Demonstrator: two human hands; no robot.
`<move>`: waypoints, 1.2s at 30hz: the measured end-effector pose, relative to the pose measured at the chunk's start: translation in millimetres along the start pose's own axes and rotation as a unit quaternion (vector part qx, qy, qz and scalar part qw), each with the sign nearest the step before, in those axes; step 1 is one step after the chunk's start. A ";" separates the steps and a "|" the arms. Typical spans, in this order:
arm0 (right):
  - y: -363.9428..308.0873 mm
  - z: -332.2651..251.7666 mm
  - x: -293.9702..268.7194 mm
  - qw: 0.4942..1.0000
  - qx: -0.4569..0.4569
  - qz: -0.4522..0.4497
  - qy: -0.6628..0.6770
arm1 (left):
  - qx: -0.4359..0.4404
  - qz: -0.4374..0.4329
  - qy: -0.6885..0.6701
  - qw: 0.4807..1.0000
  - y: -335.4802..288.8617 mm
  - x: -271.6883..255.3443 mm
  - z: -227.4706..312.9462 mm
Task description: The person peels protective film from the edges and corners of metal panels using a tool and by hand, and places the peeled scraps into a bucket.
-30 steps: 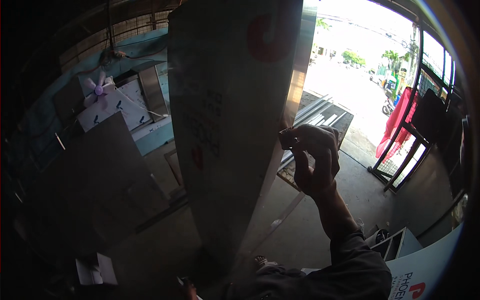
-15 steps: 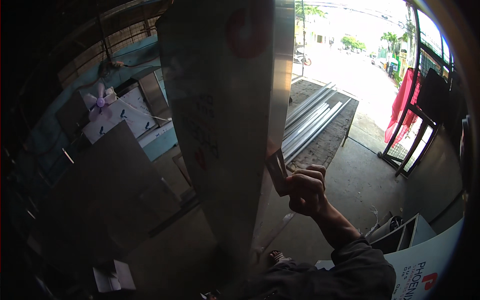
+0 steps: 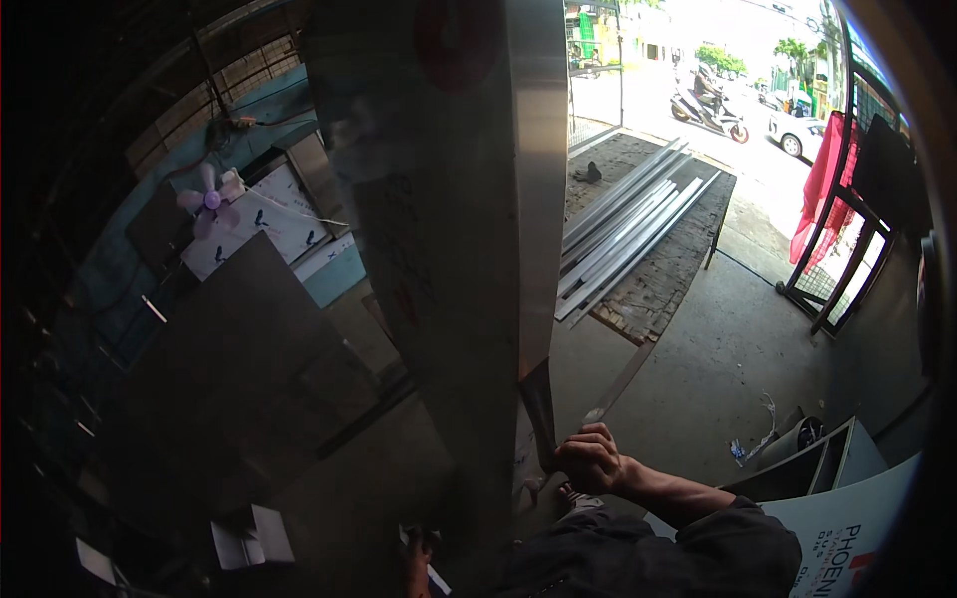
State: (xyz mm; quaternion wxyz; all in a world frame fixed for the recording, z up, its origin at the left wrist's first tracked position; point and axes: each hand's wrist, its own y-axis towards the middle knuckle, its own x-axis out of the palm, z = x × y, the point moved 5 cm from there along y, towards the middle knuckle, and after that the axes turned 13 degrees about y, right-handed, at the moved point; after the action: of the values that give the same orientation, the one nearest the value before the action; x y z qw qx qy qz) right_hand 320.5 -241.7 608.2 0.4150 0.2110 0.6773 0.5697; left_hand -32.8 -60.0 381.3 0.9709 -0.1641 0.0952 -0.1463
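Note:
A tall metal panel (image 3: 429, 249) with a bent, shiny edge (image 3: 538, 199) stands upright in front of me. From the lower part of that edge hangs a loose strip of thin film (image 3: 539, 409), still attached at its top. My right hand (image 3: 590, 458) is closed around the strip's lower end, just right of the panel. In the shade at the bottom, left of the panel's foot, my left hand (image 3: 421, 546) is closed around something too dark to name. A pale piece shows beside it.
Long metal bars (image 3: 638, 229) lie on a low worn table (image 3: 688, 249) ahead right. A dark flat sheet (image 3: 219, 349), a purple fan (image 3: 211, 199) and a small open box (image 3: 254, 538) are at left. A lettered sheet (image 3: 837, 538) stands near right.
My right hand has pulled down and slightly left, and more film has come away from the panel's edge. My left hand shows more fully at the bottom. A motorcycle and a car appear outside.

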 end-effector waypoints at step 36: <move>-354.8 -63.4 82.6 0.612 -0.203 -0.606 0.466 | -0.128 0.229 0.099 0.960 -218.4 256.5 -40.9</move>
State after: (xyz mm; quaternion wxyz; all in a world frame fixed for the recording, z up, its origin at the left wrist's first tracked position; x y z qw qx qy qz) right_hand 289.2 -309.7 246.2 0.3264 -0.6314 0.6196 0.3330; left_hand 143.3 -350.1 383.9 0.9349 -0.2459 0.2437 0.0780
